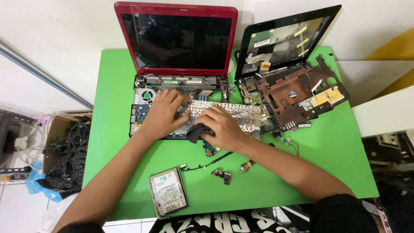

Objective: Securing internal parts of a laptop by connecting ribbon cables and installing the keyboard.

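Observation:
A red laptop (pixel 177 39) stands open on the green table (pixel 336 151), its base stripped to show a fan and circuit board. A silver keyboard panel (pixel 243 114) lies face down across the base. My left hand (pixel 163 113) presses flat on the panel's left part, fingers spread. My right hand (pixel 221 126) holds a small dark object (pixel 196 131), perhaps a cloth, against the panel's lower edge.
A second dismantled laptop (pixel 293 86) with a black screen frame sits at the right. A hard drive (pixel 168 192) lies near the front edge, with small connectors and cables (pixel 222 172) beside it. A box of tangled cables (pixel 69 151) stands left of the table.

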